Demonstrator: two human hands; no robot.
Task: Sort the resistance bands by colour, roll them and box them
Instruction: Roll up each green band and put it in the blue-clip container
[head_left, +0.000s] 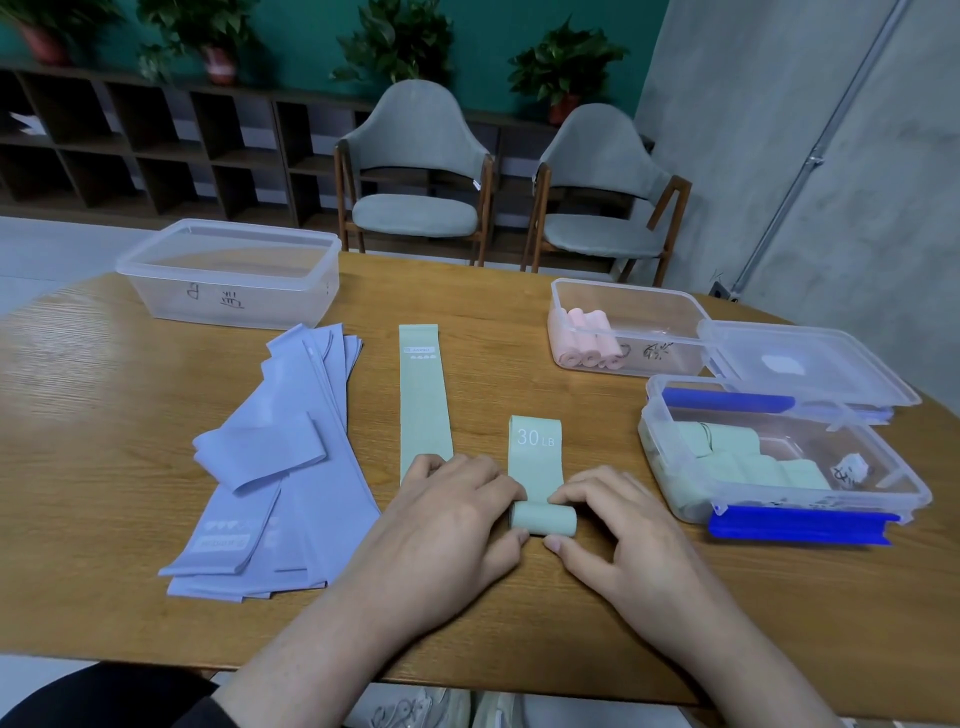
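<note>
Rolling the half-rolled pale green fabric band (537, 483) beside the green-filled clear box (779, 457), your left hand (452, 514) and right hand (618, 519) pinch its roll; uneven pressure could skew it

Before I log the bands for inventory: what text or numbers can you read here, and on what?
"30 LB": on the green band being rolled.
Flat green band: small label, too small to read.
Lilac bands: label, blurred.
Empty box, pink-roll box, green-roll box: handwritten marks, unreadable.

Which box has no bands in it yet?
The clear box at the far left, behind the purple bands. The pink box and green box already hold rolls.
</note>
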